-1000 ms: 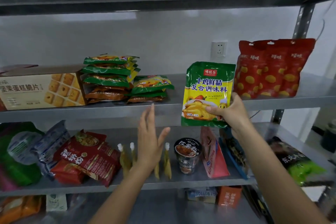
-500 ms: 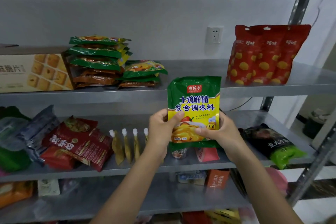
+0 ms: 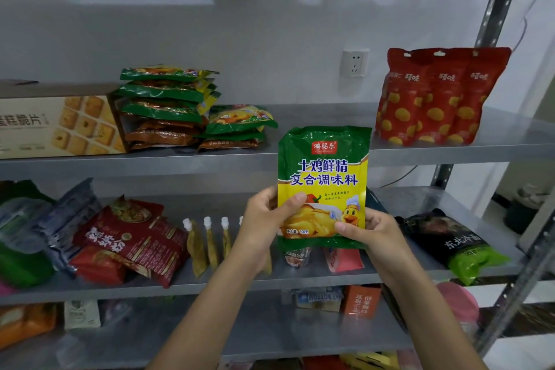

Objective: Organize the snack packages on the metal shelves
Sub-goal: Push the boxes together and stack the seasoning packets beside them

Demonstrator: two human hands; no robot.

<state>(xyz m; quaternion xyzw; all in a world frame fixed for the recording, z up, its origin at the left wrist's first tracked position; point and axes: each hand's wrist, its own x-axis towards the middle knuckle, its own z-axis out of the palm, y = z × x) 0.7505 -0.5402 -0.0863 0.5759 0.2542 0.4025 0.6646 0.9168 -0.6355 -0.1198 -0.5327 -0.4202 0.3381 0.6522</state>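
Observation:
A green and yellow seasoning packet (image 3: 324,171) stands upright in the air in front of the metal shelves. My left hand (image 3: 264,219) grips its lower left edge, thumb across the front. My right hand (image 3: 372,231) grips its lower right corner. The upper shelf (image 3: 315,153) carries a stack of green and brown packets (image 3: 168,105) at the left and three red pouches (image 3: 435,96) standing at the right. Between them the shelf is bare steel.
A biscuit box (image 3: 57,126) sits at the upper shelf's far left. The middle shelf (image 3: 210,282) holds red noodle packs (image 3: 132,237), small spouted sachets (image 3: 207,243) and a black and green pack (image 3: 453,243). A slotted upright post (image 3: 492,18) stands at the right. A wall socket (image 3: 354,63) is behind.
The packet came down from beside the upper shelf to chest height in front of the middle shelf. My left hand, which was free, now grips it too.

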